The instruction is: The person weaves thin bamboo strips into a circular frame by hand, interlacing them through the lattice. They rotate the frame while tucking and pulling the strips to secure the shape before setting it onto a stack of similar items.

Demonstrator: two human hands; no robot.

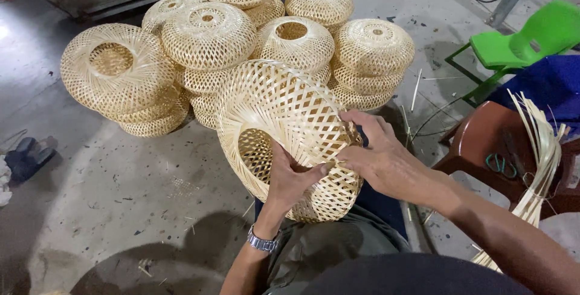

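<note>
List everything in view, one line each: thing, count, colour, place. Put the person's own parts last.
Woven basket in hand: one, pale straw, on the person's lap, open lattice weave.
Stacked woven baskets: about a dozen or more, pale straw, piled on the floor beyond the lap.
Plastic chair: one, green, upper right.
Stool: one, reddish brown, right.
Scissors: one pair, green handles, on the stool.
Bamboo strips: a bundle, pale, draped by the stool.
Blue cloth: one, behind the stool.
Floor: grey concrete, littered with slivers.
Wristwatch: one, silver, left wrist.
Left hand: gripping the basket's side.
Right hand: fingers on the basket's weave.
</note>
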